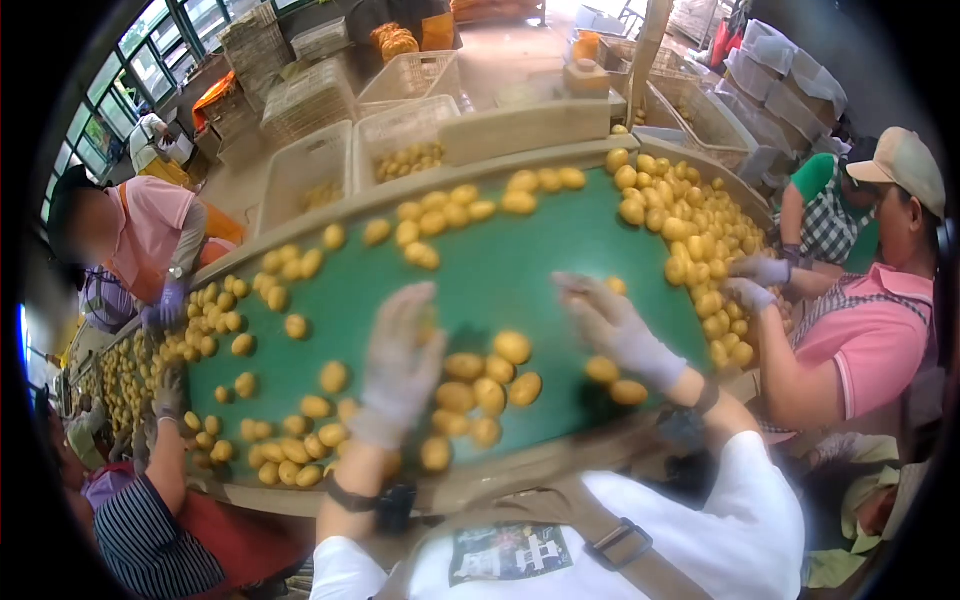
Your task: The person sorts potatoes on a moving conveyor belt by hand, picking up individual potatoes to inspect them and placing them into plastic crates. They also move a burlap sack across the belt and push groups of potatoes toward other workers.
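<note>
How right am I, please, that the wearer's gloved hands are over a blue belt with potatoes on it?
Only the colour is wrong: the head view shows the gloved left hand and right hand over a green belt with potatoes.

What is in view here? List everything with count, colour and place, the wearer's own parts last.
Potatoes: too many to count, yellow, over the belt, thickest towards both ends
Belt: one, green, across the middle
Crates: several, pale, behind the belt and upper right
Windows: several panes, bright, upper left
Co-workers: at least five, clothing of mixed colours, both sides
Cap: one, cream, on a right-hand co-worker
Shirt: one, white, bottom centre
Strap: one, brown, across the shirt
Wristbands: two, dark, one per wrist
Left hand: one, pale glove, over the belt left of centre
Right hand: one, pale glove, over the belt right of centre
</note>
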Motion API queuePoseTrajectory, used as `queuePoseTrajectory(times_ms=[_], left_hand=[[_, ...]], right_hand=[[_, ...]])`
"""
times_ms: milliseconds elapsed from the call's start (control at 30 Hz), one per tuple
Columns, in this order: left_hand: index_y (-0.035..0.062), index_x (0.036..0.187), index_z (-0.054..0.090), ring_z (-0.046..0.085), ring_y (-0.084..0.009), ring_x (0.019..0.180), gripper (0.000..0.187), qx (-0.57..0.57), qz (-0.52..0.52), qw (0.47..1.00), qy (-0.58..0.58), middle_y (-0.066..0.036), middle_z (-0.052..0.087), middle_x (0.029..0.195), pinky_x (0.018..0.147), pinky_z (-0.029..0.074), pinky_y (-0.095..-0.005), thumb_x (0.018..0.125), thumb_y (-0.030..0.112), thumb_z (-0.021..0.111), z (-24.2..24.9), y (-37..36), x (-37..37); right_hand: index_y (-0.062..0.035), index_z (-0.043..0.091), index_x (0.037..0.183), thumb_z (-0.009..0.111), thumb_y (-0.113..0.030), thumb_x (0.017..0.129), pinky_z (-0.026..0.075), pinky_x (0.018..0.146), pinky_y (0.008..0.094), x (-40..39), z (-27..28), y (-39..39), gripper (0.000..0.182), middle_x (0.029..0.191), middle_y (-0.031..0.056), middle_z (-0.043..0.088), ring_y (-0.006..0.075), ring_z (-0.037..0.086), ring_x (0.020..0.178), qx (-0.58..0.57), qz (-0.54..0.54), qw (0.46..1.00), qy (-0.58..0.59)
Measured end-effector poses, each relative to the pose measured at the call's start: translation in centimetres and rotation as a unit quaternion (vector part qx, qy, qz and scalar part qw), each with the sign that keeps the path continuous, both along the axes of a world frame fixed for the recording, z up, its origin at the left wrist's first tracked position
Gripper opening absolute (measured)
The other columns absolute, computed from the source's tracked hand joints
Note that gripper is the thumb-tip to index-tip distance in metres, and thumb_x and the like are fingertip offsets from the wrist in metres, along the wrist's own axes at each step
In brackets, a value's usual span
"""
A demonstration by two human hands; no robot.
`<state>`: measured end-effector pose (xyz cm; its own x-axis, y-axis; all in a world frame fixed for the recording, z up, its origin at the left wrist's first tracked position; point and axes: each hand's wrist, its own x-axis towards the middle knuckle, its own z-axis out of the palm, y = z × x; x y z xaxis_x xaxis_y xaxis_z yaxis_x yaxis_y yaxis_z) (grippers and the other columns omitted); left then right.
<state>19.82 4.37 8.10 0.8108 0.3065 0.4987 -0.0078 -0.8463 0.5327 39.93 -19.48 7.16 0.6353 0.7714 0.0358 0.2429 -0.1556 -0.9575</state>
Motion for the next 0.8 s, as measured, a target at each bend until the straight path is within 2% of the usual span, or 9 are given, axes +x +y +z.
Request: queuePoseTrajectory(times_ms=[200, 233, 333, 400, 433, 500, 633, 733, 800], left_hand=[[0.0024, 0.148, 0.046, 0.060, -0.0260, 0.123, 0.051, -0.159, -0.069, 0.984, 0.029, -0.017, 0.061, 0.132, 0.104, 0.050, -0.0394, 0.100, 0.014, 0.059, -2.3, -1.9, 0.8], [0.0009, 0.153, 0.038, 0.063, -0.0249, 0.114, 0.055, -0.443, -0.049, 0.885, 0.136, -0.017, 0.060, 0.131, 0.099, 0.052, -0.0385, 0.107, 0.027, 0.052, 0.4, -2.6, 0.1], [-0.0012, 0.155, 0.030, 0.061, -0.0263, 0.116, 0.059, -0.351, -0.012, 0.936, -0.016, -0.018, 0.056, 0.135, 0.102, 0.050, -0.0397, 0.110, 0.035, 0.043, 1.0, -2.6, -0.7], [-0.0027, 0.158, 0.024, 0.054, -0.0320, 0.130, 0.063, -0.247, 0.031, 0.963, -0.099, -0.021, 0.050, 0.146, 0.111, 0.043, -0.0444, 0.112, 0.039, 0.036, 0.3, -2.7, -0.1], [-0.0024, 0.159, 0.022, 0.048, -0.0342, 0.137, 0.064, -0.139, 0.045, 0.985, -0.086, -0.023, 0.046, 0.151, 0.115, 0.038, -0.0466, 0.112, 0.038, 0.035, 0.6, -3.5, 0.5], [-0.0019, 0.161, 0.014, 0.019, -0.0410, 0.156, 0.075, 0.138, 0.054, 0.988, -0.035, -0.025, 0.026, 0.165, 0.125, 0.019, -0.0519, 0.109, 0.047, 0.036, -0.4, -3.8, 1.6], [0.0038, 0.163, 0.014, 0.018, -0.0489, 0.154, 0.090, -0.041, -0.139, 0.983, -0.110, -0.030, 0.021, 0.165, 0.123, 0.021, -0.0549, 0.099, 0.051, 0.056, -0.1, -4.9, 3.2], [0.0078, 0.164, 0.017, 0.024, -0.0485, 0.152, 0.095, 0.016, -0.162, 0.985, -0.065, -0.031, 0.025, 0.163, 0.122, 0.024, -0.0557, 0.092, 0.045, 0.066, -1.7, -5.8, 3.6], [0.0107, 0.154, 0.041, 0.041, -0.0478, 0.140, 0.083, 0.035, -0.219, 0.975, 0.018, -0.026, 0.041, 0.154, 0.115, 0.033, -0.0583, 0.084, 0.040, 0.074, -2.8, -7.0, 3.8]], right_hand=[[-0.0038, 0.066, 0.130, 0.069, -0.008, 0.090, 0.054, 0.086, 0.0356, -0.9, 9.8, 2.5, 0.040, 0.117, 0.0199, 0.063, 0.0306, 0.066, 0.099, 0.347, -0.005, 0.854, -0.388], [-0.0039, 0.068, 0.126, 0.070, -0.009, 0.089, 0.054, 0.087, 0.0362, -1.4, 10.3, 3.1, 0.037, 0.121, 0.0198, 0.062, 0.0309, 0.065, 0.105, 0.341, 0.005, 0.851, -0.400], [-0.0061, 0.068, 0.127, 0.072, -0.018, 0.089, 0.053, 0.090, 0.0363, -2.1, 9.8, 5.2, 0.040, 0.133, 0.0170, 0.057, 0.0291, 0.060, 0.117, 0.246, 0.065, 0.882, -0.398], [-0.0103, 0.055, 0.143, 0.072, -0.033, 0.093, 0.053, 0.091, 0.0344, -3.0, 6.2, 8.0, 0.058, 0.135, 0.0117, 0.056, 0.0246, 0.059, 0.119, 0.110, 0.183, 0.976, -0.048], [-0.0124, 0.047, 0.151, 0.071, -0.040, 0.094, 0.053, 0.092, 0.0336, -4.3, 4.3, 8.8, 0.067, 0.134, 0.0092, 0.056, 0.0226, 0.059, 0.119, 0.055, 0.234, 0.932, 0.272], [-0.0126, 0.040, 0.153, 0.070, -0.045, 0.094, 0.053, 0.092, 0.0340, -6.3, 1.5, 9.5, 0.074, 0.133, 0.0093, 0.056, 0.0215, 0.059, 0.118, 0.095, 0.184, 0.902, 0.380], [-0.0134, 0.045, 0.147, 0.070, -0.046, 0.095, 0.053, 0.092, 0.0353, -3.2, 1.5, 7.1, 0.066, 0.132, 0.0102, 0.056, 0.0206, 0.058, 0.117, 0.088, 0.146, 0.890, 0.422], [-0.0149, 0.047, 0.145, 0.068, -0.044, 0.094, 0.048, 0.093, 0.0412, 1.0, 6.1, 3.6, 0.062, 0.134, 0.0112, 0.052, 0.0250, 0.052, 0.118, 0.338, 0.083, 0.937, 0.000], [-0.0156, 0.045, 0.147, 0.066, -0.047, 0.094, 0.043, 0.096, 0.0459, 6.5, 10.1, 2.1, 0.065, 0.139, 0.0125, 0.047, 0.0291, 0.045, 0.122, 0.343, -0.075, 0.867, -0.353]])
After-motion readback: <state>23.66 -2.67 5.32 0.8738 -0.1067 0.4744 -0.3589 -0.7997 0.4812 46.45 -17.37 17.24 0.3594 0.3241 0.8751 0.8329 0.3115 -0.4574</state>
